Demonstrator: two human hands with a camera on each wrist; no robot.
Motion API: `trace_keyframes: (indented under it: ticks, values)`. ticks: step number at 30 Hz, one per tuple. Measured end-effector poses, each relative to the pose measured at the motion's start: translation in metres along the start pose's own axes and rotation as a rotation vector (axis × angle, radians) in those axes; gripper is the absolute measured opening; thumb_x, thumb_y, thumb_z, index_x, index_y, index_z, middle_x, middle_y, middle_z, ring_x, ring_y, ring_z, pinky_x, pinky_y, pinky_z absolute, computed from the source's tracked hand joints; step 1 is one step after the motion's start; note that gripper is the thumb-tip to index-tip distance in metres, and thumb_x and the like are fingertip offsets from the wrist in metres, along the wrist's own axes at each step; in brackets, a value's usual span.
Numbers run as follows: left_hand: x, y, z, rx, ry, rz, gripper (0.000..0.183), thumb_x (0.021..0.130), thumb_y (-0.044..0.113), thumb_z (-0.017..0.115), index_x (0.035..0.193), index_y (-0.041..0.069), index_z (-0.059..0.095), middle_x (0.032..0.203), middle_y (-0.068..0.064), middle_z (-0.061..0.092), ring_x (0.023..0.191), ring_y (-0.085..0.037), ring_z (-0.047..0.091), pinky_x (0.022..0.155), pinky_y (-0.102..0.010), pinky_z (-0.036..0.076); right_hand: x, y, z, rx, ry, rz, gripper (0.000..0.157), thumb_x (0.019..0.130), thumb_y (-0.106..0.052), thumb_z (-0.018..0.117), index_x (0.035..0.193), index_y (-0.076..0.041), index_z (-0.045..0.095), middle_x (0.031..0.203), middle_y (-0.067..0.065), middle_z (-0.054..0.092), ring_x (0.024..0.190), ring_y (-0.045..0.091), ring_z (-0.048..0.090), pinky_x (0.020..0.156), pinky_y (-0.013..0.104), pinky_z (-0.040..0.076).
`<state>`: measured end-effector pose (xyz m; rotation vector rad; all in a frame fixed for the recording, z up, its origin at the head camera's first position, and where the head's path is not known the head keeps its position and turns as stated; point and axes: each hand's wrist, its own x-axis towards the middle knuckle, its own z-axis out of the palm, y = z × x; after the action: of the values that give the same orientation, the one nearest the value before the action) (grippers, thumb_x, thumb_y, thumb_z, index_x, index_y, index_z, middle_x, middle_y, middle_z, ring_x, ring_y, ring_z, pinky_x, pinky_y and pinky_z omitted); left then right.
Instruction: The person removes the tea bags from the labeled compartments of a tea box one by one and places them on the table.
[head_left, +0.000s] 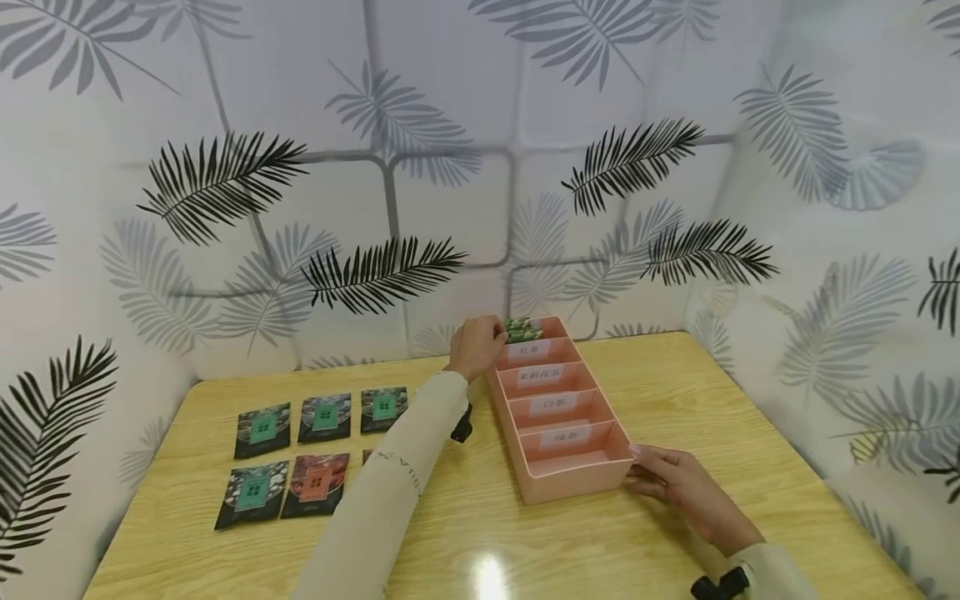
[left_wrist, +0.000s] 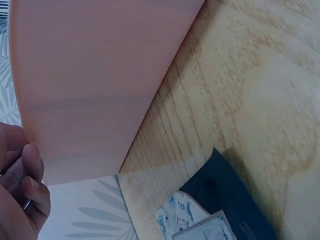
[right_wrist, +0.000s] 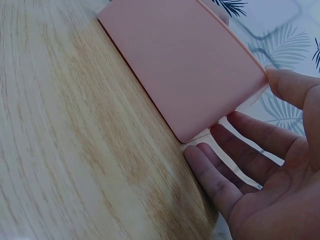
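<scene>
A pink divided box (head_left: 581,481) stands lengthwise on the table, its compartments marked with white labels. Green tea packets (head_left: 522,330) lie in the compartment farthest back. At the back left corner my left hand (head_left: 476,348) has its fingers curled at the rim, right beside these packets; the left wrist view shows those fingertips (left_wrist: 32,157) against the top edge of the side wall. My right hand (head_left: 678,487) touches the front right corner. Its thumb meets the rim there, while the other fingers (right_wrist: 255,135) reach fairly straight to the side wall, spread apart.
Several dark tea sachets with green or red labels, such as a green-labelled sachet (head_left: 262,430) and a red-labelled sachet (head_left: 315,485), lie in rows on the left of the wooden table (head_left: 480,533). My left sleeve (head_left: 397,483) covers part of them. A leaf-patterned curtain (head_left: 450,208) surrounds the table.
</scene>
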<state>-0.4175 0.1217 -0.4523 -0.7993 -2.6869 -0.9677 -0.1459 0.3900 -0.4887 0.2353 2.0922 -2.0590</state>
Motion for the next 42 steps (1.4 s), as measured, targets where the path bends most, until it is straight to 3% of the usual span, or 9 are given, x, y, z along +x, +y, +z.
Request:
trace_keyframes:
  ticks: [13, 20, 26, 33, 37, 42]
  values:
    - [-0.011, 0.0, -0.027, -0.077, 0.166, 0.087, 0.015, 0.104, 0.02, 0.064, 0.105, 0.012, 0.077, 0.091, -0.001, 0.075, 0.061, -0.008, 0.063, 0.058, -0.03, 0.052, -0.011, 0.002, 0.002, 0.018, -0.014, -0.029, 0.065, 0.11, -0.031, 0.053, 0.148, 0.02, 0.036, 0.127, 0.012, 0.066, 0.109, 0.016, 0.069, 0.099, 0.04, 0.052]
    - [-0.017, -0.001, -0.053, -0.104, 0.247, 0.083, 0.016, 0.104, 0.023, 0.064, 0.107, 0.013, 0.076, 0.094, -0.001, 0.076, 0.063, -0.01, 0.064, 0.058, -0.031, 0.051, -0.022, 0.004, 0.002, 0.031, -0.052, -0.034, 0.057, 0.111, -0.029, 0.051, 0.143, 0.018, 0.046, 0.12, 0.007, 0.07, 0.109, 0.016, 0.069, 0.099, 0.039, 0.052]
    - [-0.034, -0.008, -0.073, -0.102, 0.242, 0.075, 0.016, 0.104, 0.023, 0.065, 0.107, 0.013, 0.076, 0.093, -0.002, 0.076, 0.066, -0.01, 0.065, 0.058, -0.03, 0.051, -0.031, 0.007, 0.002, 0.016, -0.063, -0.054, 0.052, 0.111, -0.028, 0.049, 0.139, 0.017, 0.051, 0.117, 0.008, 0.071, 0.108, 0.018, 0.071, 0.097, 0.039, 0.053]
    - [-0.062, -0.019, -0.09, -0.103, 0.188, 0.104, 0.017, 0.105, 0.022, 0.063, 0.108, 0.011, 0.076, 0.094, -0.002, 0.076, 0.052, -0.006, 0.058, 0.049, -0.028, 0.044, -0.034, 0.007, 0.0, 0.083, -0.143, -0.061, 0.04, 0.113, -0.023, 0.045, 0.132, 0.007, 0.062, 0.116, 0.009, 0.072, 0.108, 0.019, 0.07, 0.098, 0.04, 0.053]
    - [-0.075, -0.021, -0.093, -0.087, 0.177, 0.125, 0.016, 0.104, 0.021, 0.064, 0.108, 0.011, 0.076, 0.095, -0.002, 0.076, 0.05, -0.004, 0.055, 0.048, -0.026, 0.041, -0.036, 0.009, 0.0, 0.105, -0.141, -0.046, 0.037, 0.113, -0.024, 0.045, 0.129, 0.002, 0.066, 0.116, 0.009, 0.073, 0.108, 0.018, 0.071, 0.097, 0.038, 0.053]
    - [-0.091, -0.023, -0.098, -0.084, 0.153, 0.104, 0.014, 0.103, 0.02, 0.065, 0.106, 0.011, 0.076, 0.093, -0.002, 0.076, 0.053, -0.004, 0.058, 0.052, -0.027, 0.046, -0.035, 0.012, 0.003, 0.128, -0.155, -0.069, 0.034, 0.113, -0.021, 0.044, 0.128, -0.003, 0.068, 0.117, 0.007, 0.073, 0.109, 0.017, 0.07, 0.097, 0.037, 0.053]
